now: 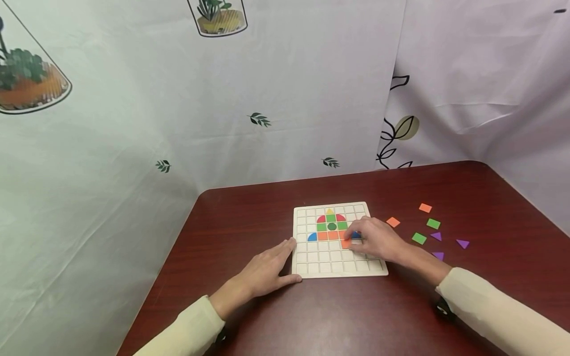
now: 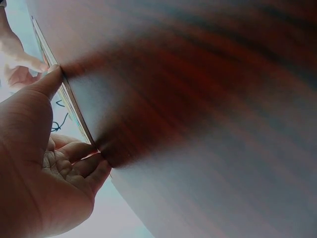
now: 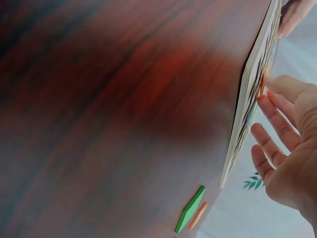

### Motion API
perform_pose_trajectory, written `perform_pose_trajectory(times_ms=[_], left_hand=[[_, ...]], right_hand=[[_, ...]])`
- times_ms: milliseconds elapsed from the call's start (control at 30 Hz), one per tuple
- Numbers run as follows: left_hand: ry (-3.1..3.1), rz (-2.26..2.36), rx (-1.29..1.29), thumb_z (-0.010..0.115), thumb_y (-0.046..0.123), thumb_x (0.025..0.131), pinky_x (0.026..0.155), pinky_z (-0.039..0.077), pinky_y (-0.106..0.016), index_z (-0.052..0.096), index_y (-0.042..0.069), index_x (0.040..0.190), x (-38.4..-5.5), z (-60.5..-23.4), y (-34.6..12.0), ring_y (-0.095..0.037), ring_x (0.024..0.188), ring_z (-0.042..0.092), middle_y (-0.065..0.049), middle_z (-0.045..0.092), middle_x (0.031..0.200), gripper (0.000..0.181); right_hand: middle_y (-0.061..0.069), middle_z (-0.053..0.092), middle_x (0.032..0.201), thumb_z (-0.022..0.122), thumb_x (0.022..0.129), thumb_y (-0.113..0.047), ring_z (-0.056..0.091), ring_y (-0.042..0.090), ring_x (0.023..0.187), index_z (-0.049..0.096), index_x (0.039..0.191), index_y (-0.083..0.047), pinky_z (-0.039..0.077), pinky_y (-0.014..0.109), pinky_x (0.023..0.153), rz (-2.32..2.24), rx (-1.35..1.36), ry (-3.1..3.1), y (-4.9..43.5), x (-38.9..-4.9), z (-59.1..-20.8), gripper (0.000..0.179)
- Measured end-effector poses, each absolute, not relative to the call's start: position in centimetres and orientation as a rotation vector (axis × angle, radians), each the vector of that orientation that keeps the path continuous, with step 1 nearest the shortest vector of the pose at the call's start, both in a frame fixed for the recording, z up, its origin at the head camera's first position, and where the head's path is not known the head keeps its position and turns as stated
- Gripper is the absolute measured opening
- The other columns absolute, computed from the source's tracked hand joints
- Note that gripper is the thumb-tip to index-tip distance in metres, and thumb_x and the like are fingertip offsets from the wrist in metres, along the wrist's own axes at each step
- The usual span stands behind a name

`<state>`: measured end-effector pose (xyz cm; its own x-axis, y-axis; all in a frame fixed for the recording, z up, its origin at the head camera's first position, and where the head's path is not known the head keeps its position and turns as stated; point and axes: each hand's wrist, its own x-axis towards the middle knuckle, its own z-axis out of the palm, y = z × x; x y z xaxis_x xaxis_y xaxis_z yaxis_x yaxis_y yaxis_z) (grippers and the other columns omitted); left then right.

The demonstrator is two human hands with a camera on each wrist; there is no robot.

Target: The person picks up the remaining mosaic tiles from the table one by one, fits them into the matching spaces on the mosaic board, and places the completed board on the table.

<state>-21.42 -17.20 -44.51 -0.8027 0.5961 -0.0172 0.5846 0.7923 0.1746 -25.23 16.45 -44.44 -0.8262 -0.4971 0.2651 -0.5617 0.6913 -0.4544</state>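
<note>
A white gridded board [image 1: 318, 269] lies on the table, with colored flat pieces set in its squares: a yellow triangle [image 1: 329, 211], a dark green circle [image 1: 332, 227], red and blue quarter-circles, green and orange squares. My right hand [image 1: 376, 238] is over the board's right half, pinching an orange square [image 1: 345, 244] between thumb and index finger, below the orange row. In the right wrist view this orange square [image 3: 263, 84] shows edge-on at the fingertips. My left hand [image 1: 267, 269] rests at the board's left edge, fingers extended, with thumb at the lower left corner.
Right of the board lie loose pieces: orange squares [image 1: 425, 207], green squares [image 1: 419, 238] and several purple triangles [image 1: 462, 244]. The dark red wooden table [image 1: 356, 316] ends at a patterned white curtain [image 1: 285, 99] behind.
</note>
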Motion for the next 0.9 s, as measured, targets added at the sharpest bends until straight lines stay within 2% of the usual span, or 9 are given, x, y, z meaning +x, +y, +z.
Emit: perform_pose_trajectory(times_ms=[167,700,900], left_hand=[[2.906,0.244,0.958,0.071,0.058,0.099,0.114,0.045,-0.047,0.032,0.004,0.166,-21.44,-44.55,-17.21,-0.027,0.153,0.042,-0.013,0.036,0.17,0.094],[2.906,0.242,0.952,0.071,0.058,0.099,0.114,0.046,-0.047,0.031,0.005,0.167,-21.46,-44.52,-17.18,-0.027,0.152,0.043,-0.013,0.036,0.17,0.095],[2.906,0.246,0.963,0.071,0.058,0.099,0.114,0.046,-0.047,0.031,0.004,0.167,-21.5,-44.56,-17.2,-0.028,0.152,0.043,-0.014,0.036,0.17,0.095]], right_hand=[[-0.003,0.077,0.102,0.092,0.083,-0.012,0.059,0.015,0.085,0.084,0.099,-0.017,0.044,0.028,0.066,0.786,0.873,-2.768,16.36,-25.26,-44.55,0.019],[-0.002,0.078,0.104,0.094,0.082,-0.016,0.061,0.016,0.087,0.085,0.101,-0.016,0.048,0.029,0.071,0.723,0.844,-2.788,16.05,-25.19,-44.68,0.021],[-0.002,0.078,0.102,0.094,0.081,-0.015,0.061,0.017,0.086,0.085,0.1,-0.016,0.047,0.029,0.068,0.72,0.867,-2.763,16.14,-25.17,-44.7,0.021]])
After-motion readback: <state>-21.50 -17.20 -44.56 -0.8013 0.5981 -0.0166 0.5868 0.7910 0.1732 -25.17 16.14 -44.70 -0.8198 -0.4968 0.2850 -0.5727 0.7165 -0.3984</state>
